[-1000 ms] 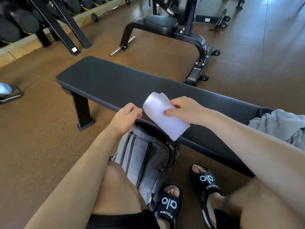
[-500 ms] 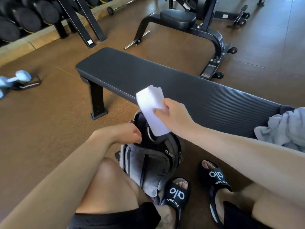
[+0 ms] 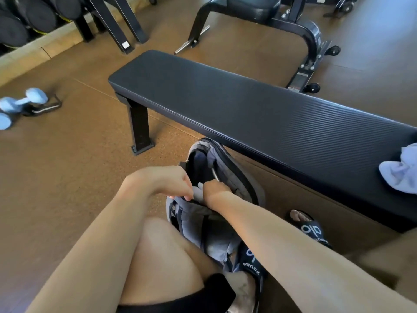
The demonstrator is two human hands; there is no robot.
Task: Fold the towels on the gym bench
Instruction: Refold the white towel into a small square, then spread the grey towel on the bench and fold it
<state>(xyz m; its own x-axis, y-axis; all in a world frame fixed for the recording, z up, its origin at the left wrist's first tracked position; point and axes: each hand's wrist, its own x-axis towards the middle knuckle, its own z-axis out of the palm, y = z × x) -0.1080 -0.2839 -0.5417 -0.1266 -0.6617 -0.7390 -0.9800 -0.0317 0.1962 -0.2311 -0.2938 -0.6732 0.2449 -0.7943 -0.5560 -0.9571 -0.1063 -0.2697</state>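
Gym bench pad: black vinyl-like cover, fine diagonal ribbing, slight sheen; leg matt black metal. Crumpled towel at right edge: soft pale cloth, matt. Backpack at centre: grey woven fabric, black trim. Floor: brown, speckled, matt. Dumbbell at left: pale blue, smooth coating. Slides: black, matt, white print.

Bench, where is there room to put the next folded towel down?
The bench top is bare from its left end to the crumpled towel at the right. The backpack mouth is crowded: both the left hand and right hand are there.
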